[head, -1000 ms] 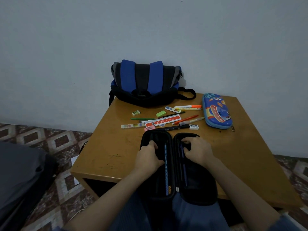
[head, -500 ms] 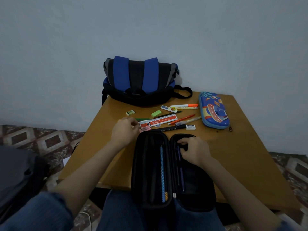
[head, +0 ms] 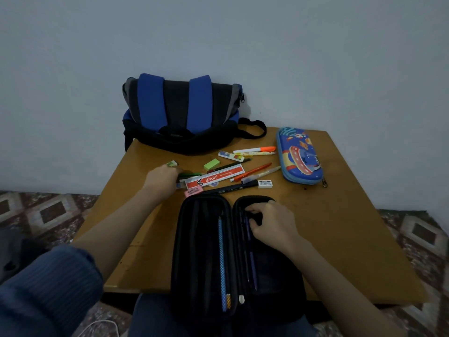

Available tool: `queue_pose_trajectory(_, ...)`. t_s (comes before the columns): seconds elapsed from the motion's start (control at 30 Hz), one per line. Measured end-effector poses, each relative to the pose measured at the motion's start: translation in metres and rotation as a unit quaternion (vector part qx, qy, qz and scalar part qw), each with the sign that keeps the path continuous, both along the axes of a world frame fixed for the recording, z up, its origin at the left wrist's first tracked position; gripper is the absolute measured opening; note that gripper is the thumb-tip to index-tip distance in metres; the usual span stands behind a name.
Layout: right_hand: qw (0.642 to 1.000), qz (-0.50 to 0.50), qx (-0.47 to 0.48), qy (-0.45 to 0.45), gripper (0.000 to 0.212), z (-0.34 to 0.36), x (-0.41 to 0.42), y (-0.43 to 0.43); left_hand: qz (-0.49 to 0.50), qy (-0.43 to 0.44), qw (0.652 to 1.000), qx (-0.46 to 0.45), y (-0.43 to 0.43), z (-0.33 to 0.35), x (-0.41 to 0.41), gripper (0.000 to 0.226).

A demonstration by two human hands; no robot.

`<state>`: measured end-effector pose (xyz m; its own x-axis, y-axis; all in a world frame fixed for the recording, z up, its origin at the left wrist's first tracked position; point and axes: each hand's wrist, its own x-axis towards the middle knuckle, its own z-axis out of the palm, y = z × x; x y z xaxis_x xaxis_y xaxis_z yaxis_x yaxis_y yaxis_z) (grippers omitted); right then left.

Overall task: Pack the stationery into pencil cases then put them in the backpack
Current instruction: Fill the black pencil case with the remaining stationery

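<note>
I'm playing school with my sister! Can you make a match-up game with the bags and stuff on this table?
1 backpack
2 black pencil case
3 blue pencil case
4 green eraser

A open, pencils inside
B closed, far right
C at the back, against the wall
D just behind the red ruler

Pairs: 1-C, 2-A, 3-B, 4-D.

A wooden table [head: 340, 239] carries a blue-and-black backpack [head: 179, 117] at its far edge and a closed blue cartoon pencil case [head: 300, 156] to the right. In the middle lie a red ruler [head: 218, 177], a green eraser [head: 211, 164], a pink eraser [head: 193, 191], a white eraser [head: 265, 183], an orange highlighter [head: 255, 149] and an orange pen [head: 252, 171]. An open black pencil case [head: 206, 239] lies nearest (its near end overhangs the edge).
</note>
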<state>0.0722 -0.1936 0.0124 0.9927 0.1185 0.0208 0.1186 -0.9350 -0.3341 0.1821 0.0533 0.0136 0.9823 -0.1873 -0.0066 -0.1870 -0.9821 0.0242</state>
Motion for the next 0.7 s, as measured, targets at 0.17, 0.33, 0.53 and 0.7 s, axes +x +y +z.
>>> queue_pose_trajectory(0.17, 1.000, 0.002, 0.002, -0.003, 0.037, -0.002, -0.001, 0.000, 0.010, -0.019, 0.998, 0.051, -0.003, 0.001, -0.002, 0.025)
queue_pose_trajectory(0.33, 1.000, 0.001, -0.009, -0.007, 0.038, -0.003, -0.002, 0.000, 0.012, -0.030, 0.997, 0.064, 0.003, 0.002, -0.009, 0.029)
queue_pose_trajectory(0.53, 1.000, -0.003, -0.024, -0.002, 0.039, -0.002, -0.005, 0.001, 0.088, -0.034, 0.992, -0.084, 0.025, 0.006, -0.025, 0.035)
queue_pose_trajectory(0.7, 0.999, -0.008, -0.034, 0.003, 0.039, 0.000, -0.005, 0.002, 0.168, -0.011, 0.921, -0.352, 0.017, 0.021, -0.055, 0.031)
